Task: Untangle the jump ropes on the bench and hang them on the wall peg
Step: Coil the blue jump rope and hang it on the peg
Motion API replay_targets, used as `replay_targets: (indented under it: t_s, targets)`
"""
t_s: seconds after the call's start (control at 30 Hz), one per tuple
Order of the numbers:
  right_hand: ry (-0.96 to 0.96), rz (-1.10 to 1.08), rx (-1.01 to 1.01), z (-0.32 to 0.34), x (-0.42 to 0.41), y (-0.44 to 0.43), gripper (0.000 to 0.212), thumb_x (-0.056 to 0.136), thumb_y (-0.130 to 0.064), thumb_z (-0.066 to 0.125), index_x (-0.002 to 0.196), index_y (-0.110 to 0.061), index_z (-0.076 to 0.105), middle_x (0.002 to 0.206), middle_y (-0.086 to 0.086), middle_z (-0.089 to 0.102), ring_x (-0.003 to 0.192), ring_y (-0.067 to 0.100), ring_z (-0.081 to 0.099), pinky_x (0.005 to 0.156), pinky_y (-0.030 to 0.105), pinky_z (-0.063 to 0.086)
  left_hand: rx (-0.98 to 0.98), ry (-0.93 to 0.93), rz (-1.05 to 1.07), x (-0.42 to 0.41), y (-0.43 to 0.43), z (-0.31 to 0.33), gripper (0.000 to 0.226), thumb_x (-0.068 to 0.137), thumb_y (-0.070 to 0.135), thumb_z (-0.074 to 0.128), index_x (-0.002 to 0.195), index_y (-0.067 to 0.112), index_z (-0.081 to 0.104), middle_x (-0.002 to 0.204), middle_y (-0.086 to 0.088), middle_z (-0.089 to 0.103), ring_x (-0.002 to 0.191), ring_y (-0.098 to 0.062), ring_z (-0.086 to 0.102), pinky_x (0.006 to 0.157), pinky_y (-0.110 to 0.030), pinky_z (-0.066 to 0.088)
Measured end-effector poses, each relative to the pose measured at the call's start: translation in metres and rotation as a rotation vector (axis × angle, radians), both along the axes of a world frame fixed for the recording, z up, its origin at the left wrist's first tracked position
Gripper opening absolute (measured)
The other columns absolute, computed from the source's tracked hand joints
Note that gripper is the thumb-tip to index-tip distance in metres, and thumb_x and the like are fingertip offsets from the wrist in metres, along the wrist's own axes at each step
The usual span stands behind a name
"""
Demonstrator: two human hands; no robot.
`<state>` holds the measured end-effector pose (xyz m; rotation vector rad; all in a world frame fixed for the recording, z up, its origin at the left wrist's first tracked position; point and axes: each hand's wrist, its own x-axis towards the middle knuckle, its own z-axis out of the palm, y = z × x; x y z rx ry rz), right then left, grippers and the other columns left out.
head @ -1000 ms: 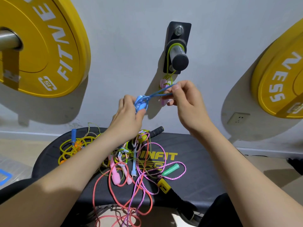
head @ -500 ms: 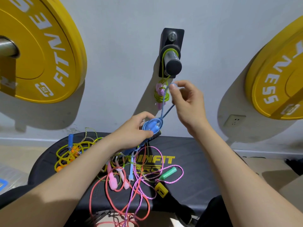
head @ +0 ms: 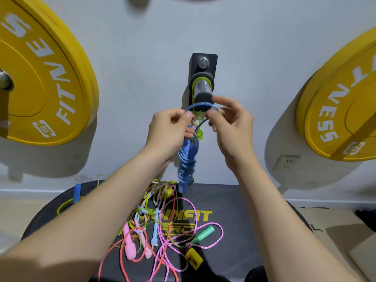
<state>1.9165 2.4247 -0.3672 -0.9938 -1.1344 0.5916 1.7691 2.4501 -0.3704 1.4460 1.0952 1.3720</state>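
Left hand [head: 173, 129] and right hand [head: 230, 123] pinch the blue rope's [head: 186, 155] loop open just under the peg's [head: 201, 87] tip. Hanging step; next it likely needs lifting over the cap.

Left hand [head: 171, 127] has risen from just above the surface [head: 244, 200] to peg [head: 202, 88] height, beside the right hand [head: 230, 121]. Both now pinch the blue jump rope [head: 187, 157], its loop spread between them below the peg's end. The bundled handles now hang under the left hand.
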Motion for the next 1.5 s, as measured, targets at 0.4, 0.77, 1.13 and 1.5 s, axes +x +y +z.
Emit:
replay_targets:
  t_s: [0.4, 0.77, 1.13, 1.5]
  targets:
    - [0.126, -0.313, 0.010, 0.004, 0.008, 0.063, 0.020, 0.090, -0.002, 0.067, 0.089, -0.018, 0.078, 0.082, -0.001, 0.080, 0.077, 0.019, 0.078, 0.074, 0.033, 0.062, 0.128, 0.175, 0.288, 0.030, 0.068, 0.025, 0.014, 0.092, 0.010, 0.067, 0.089, 0.023, 0.064, 0.078, -0.007, 0.074, 0.076, -0.024, 0.076, 0.076, -0.044, 0.064]
    - [0.412, 0.122, -0.215, -0.010, 0.005, 0.092, 0.037, 0.109, -0.031, 0.042, 0.124, -0.016, 0.073, 0.123, 0.003, 0.076, 0.100, 0.009, 0.070, 0.081, 0.032, 0.051, 0.049, 0.296, -0.058, 0.025, 0.108, 0.011, 0.044, 0.097, -0.008, 0.061, 0.137, 0.009, 0.063, 0.130, -0.021, 0.068, 0.101, -0.030, 0.077, 0.094, -0.048, 0.061]
    - [-0.690, -0.154, -0.630, -0.068, -0.019, 0.037, 0.020, 0.091, -0.012, 0.052, 0.087, -0.002, 0.069, 0.083, 0.017, 0.071, 0.078, 0.029, 0.065, 0.067, 0.042, 0.058, -0.451, 1.076, -0.297, -0.055, 0.020, -0.078, 0.016, 0.095, 0.007, 0.060, 0.099, 0.007, 0.075, 0.091, -0.007, 0.074, 0.075, -0.025, 0.064, 0.057, -0.022, 0.048]
    - [-1.656, 0.656, -0.812, -0.117, -0.053, -0.077, 0.036, 0.102, -0.034, 0.053, 0.132, -0.021, 0.068, 0.133, 0.009, 0.068, 0.120, 0.033, 0.063, 0.094, 0.039, 0.052, -0.782, 1.320, -0.149, -0.142, -0.126, -0.227, 0.043, 0.091, 0.056, 0.066, 0.107, 0.017, 0.068, 0.114, -0.011, 0.070, 0.107, -0.036, 0.070, 0.085, -0.040, 0.058]
